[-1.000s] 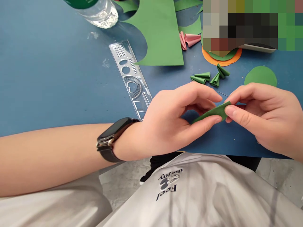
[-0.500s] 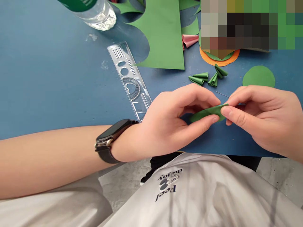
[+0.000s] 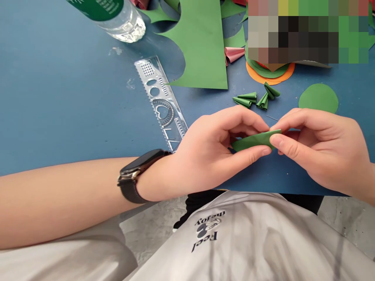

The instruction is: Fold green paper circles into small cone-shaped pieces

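Note:
A folded green paper piece (image 3: 253, 141) is held between both hands above the table's front edge. My right hand (image 3: 319, 140) pinches its right end between thumb and index finger. My left hand (image 3: 225, 144) curls round the left part, its thumb along the lower side and its fingertips at the upper edge. A thin needle (image 3: 272, 117) sticks out just above my right fingertips. Several small green paper cones (image 3: 256, 98) lie beyond the hands, and a flat green paper circle (image 3: 318, 97) lies past my right hand.
A clear plastic ruler (image 3: 161, 103) lies left of my left hand. Farther back are a large green sheet with cut-outs (image 3: 203, 47), a pink paper cone (image 3: 234, 54), stacked orange and green circles (image 3: 272, 80) and a water bottle (image 3: 125, 27). The back right is pixelated.
The green paper looks more tightly folded, with less of it showing below the fingers. The hands keep nearly the same place; the whole view has shifted slightly.

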Available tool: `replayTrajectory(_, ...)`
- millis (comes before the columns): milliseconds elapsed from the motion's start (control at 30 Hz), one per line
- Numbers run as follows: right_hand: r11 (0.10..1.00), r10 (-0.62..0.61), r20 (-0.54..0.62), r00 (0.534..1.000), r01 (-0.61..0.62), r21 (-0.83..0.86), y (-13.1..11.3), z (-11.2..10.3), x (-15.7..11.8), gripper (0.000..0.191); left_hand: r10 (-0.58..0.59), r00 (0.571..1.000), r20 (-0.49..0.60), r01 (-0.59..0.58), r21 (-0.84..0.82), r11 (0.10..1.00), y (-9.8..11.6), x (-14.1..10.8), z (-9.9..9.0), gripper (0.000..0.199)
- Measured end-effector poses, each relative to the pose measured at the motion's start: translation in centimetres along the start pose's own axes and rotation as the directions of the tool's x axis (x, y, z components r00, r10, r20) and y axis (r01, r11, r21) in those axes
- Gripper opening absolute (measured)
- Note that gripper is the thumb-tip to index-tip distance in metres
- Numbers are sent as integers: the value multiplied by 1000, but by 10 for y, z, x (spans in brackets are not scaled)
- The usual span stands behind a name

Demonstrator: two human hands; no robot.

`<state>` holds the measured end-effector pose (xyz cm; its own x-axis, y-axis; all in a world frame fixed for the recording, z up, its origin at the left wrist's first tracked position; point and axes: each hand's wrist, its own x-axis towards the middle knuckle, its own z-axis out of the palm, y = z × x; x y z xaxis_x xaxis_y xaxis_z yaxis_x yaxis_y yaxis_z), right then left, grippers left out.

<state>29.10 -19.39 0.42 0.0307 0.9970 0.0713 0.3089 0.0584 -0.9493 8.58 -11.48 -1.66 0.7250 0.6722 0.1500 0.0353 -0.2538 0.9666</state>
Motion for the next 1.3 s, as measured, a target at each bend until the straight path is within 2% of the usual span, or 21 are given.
replayTrajectory(167,997,22,-19,1000,-23,-77,-2,-1,-1,6,-40,999,-3,39,-69,997,1,1,0,22)
replayTrajectory(400,991,21,1,1000,-20,-132,-6,-1,0,14,-57,998,-29,59,58,997,5,1,1,17)
replayTrajectory(700,998,20,-13,1000,-21,-66,0,-1,-3,9,-1,999,-34,6,154,988,5,-1,-1,14)
replayTrajectory(900,999,-15,17,1000,15,-40,-1,-2,-1,16,4,1000,-13,-2,123,992,4,0,-1,13)
replayTrajectory(1000,1000,2,36,999,-1,-23,-3,-5,0,19,-44,999,-20,45,81,996,6,0,0,16)
replayTrajectory(1133,995,85,46,995,-88,52,-3,-8,-2,28,-148,989,20,149,-55,987,9,3,0,20)
replayTrajectory(1233,987,119,17,993,-120,103,-2,-7,-2,11,-175,984,44,179,-120,976,8,4,-1,21)
replayTrajectory(1300,988,108,20,994,-109,105,-1,-5,-1,11,-181,982,49,186,-135,973,8,4,-1,22)
